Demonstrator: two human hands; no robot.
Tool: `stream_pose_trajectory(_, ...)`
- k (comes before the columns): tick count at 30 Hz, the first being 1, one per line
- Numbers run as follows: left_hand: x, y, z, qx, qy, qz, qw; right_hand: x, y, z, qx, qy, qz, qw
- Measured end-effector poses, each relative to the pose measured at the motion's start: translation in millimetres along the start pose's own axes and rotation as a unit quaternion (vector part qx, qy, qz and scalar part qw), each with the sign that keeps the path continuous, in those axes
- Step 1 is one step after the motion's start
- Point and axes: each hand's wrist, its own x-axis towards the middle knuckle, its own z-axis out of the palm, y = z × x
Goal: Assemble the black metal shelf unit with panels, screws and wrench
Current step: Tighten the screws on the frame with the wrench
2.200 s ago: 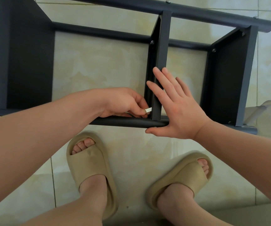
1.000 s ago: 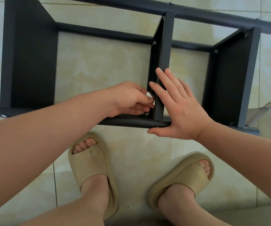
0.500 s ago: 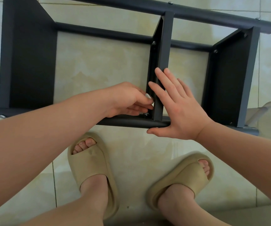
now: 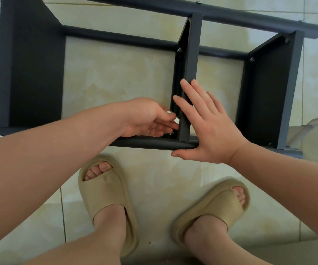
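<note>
Shelf unit [image 4: 34, 73]: three panels railed, far screws [image 4: 179, 49] seated. Middle panel [image 4: 190, 64] near joint unfinished: left hand [image 4: 146, 117] pinches small pale piece [image 4: 177, 121]; right hand [image 4: 209, 129] flat, fingers straight, bracing panel.

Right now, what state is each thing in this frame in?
shelf unit, lying on its side on the tiled floor, panels fitted.
middle panel, upright across the frame, braced by the right hand.
right hand, open, flat against the middle panel and near rail.
left hand, pinching a small white object at the panel's near corner.
slippers, worn on both feet.
</note>
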Motion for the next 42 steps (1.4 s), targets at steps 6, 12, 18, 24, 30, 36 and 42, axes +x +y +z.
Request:
stream_pose_trajectory(6, -2, 0, -2, 0.044, -0.003, 0.017, 0.999, 0, 0, 0, -0.005, -0.006, 0.002, 1.0)
stream_pose_trajectory(12, -6, 1, -4, 0.109, -0.007, 0.033, 0.993, 0, 0, 0, -0.003, -0.005, 0.002, 1.0)
stream_pose_trajectory(18, -9, 1, -6, 0.154, -0.01, 0.04, 0.987, 0, 0, 0, -0.004, -0.003, 0.0, 1.0)
stream_pose_trajectory(24, -13, 0, -7, 0.192, -0.013, 0.048, 0.98, 0, 0, 0, -0.006, -0.004, 0.0, 1.0)
stream_pose_trajectory(30, -16, 1, -5, 0.246, -0.003, 0.069, 0.967, 0, 0, 0, -0.006, -0.006, 0.001, 1.0)
stream_pose_trajectory(36, -14, -2, -5, 0.258, -0.017, 0.07, 0.964, 0, 0, 0, -0.004, -0.002, 0.0, 1.0)
stream_pose_trajectory(42, -13, -5, -8, 0.254, -0.037, 0.072, 0.964, 0, 1, 0, -0.004, -0.003, 0.001, 1.0)
